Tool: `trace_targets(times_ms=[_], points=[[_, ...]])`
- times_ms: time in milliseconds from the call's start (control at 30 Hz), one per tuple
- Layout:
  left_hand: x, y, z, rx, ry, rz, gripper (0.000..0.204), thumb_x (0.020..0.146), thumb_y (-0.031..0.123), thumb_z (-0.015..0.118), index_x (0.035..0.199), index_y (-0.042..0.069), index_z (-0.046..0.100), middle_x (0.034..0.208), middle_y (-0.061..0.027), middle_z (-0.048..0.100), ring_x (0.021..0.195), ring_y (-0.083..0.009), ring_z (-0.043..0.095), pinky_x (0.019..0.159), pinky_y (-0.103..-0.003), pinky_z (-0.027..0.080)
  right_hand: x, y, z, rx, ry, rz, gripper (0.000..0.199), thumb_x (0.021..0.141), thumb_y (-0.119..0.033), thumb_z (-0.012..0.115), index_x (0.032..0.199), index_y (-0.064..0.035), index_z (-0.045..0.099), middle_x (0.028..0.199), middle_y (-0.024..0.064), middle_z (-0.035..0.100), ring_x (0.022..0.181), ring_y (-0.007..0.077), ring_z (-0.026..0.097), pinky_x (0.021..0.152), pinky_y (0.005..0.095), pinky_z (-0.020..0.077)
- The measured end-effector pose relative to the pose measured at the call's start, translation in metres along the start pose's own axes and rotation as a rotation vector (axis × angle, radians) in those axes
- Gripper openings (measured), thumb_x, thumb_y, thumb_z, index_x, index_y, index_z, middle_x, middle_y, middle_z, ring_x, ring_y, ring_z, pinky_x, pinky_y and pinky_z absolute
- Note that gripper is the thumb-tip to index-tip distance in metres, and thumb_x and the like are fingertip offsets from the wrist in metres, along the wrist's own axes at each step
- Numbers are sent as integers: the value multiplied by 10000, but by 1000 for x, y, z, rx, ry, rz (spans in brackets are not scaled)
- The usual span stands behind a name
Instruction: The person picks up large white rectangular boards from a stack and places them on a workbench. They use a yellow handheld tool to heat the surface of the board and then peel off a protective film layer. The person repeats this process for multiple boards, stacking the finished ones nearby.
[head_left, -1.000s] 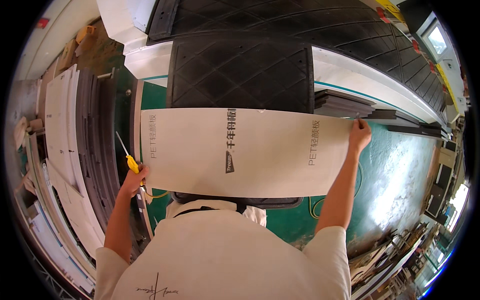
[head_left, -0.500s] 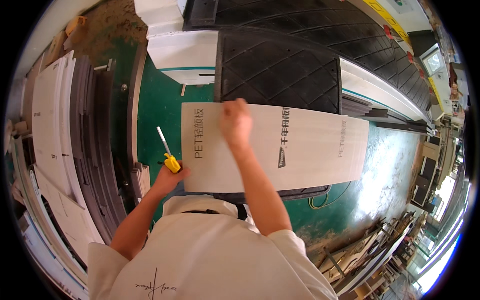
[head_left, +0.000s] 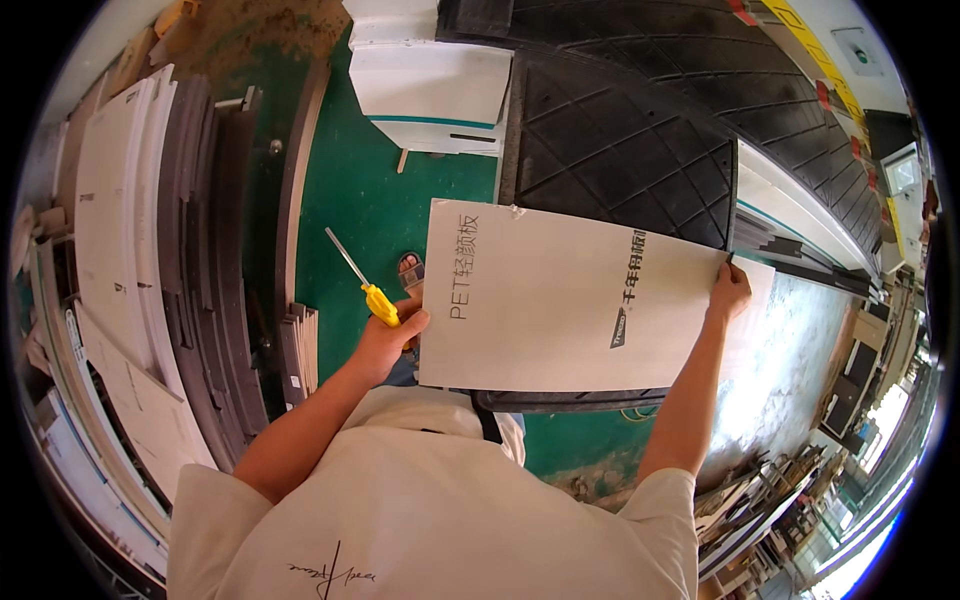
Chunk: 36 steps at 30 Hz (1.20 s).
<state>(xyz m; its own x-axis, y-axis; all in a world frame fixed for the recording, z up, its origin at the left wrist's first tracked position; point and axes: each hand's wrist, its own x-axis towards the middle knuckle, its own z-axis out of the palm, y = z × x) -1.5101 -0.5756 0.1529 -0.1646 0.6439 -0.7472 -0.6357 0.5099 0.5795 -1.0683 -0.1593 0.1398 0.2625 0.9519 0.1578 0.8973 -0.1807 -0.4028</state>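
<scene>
A black ribbed worktop (head_left: pixel 620 140) stretches away beyond both hands, and upright dark panels (head_left: pixel 185 250) stand well to the left of the left hand. The pale printed board (head_left: pixel 540 310) lies between the hands, near the torso, overlapping the worktop's near part; its right end runs on past the right hand. The right hand (head_left: pixel 732 290) has just travelled along the board from near the left end to the far edge toward the other end — so the hands now span most of its length, which I judge lets the board be steadied from both sides. Its fingers are bent at that edge; whether they clamp it I cannot tell. The left hand (head_left: pixel 385 340), beside the board's left edge, is closed around a yellow-handled tool (head_left: pixel 373 296) — its slim metal shaft points forward and left of that hand.
</scene>
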Motion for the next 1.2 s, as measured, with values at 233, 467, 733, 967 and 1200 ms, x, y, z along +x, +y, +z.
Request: trace_targets(times_ms=[233,467,733,967,1200], points=[[5,-5,-2,25,31,-4,421,995,239,715,1337,5,643,996,52,669,814,-39,515,674,-234,386,-182,-191,57,299,-119,-410,58,886,-46,683,911,-25,732,906,129,696,783,296,664,716,406,538],[5,11,0,64,-8,-29,445,942,236,769,1281,-29,656,932,28,668,794,-39,561,669,-222,444,-316,-339,84,454,-313,-535,20,842,-55,725,853,-38,727,812,112,664,765,289,673,688,400,533],[7,14,-8,24,-88,4,393,943,170,766,1265,-30,662,956,11,685,839,-61,606,773,-237,507,-153,-172,23,166,-66,-29,187,901,-177,736,999,-28,791,940,133,770,835,259,735,763,379,574],[8,-4,-6,25,-7,33,369,936,168,768,1239,-21,673,947,26,682,851,-53,602,745,-247,491,-351,-351,97,560,-315,-516,41,813,-91,674,831,-55,680,862,147,625,826,363,633,731,460,530],[6,3,-5,0,-29,88,371,961,143,729,1286,-27,672,1010,9,705,878,-60,624,776,-235,505,-302,-319,74,442,-293,-316,43,871,-90,713,868,-58,741,902,135,709,820,299,701,739,402,556]])
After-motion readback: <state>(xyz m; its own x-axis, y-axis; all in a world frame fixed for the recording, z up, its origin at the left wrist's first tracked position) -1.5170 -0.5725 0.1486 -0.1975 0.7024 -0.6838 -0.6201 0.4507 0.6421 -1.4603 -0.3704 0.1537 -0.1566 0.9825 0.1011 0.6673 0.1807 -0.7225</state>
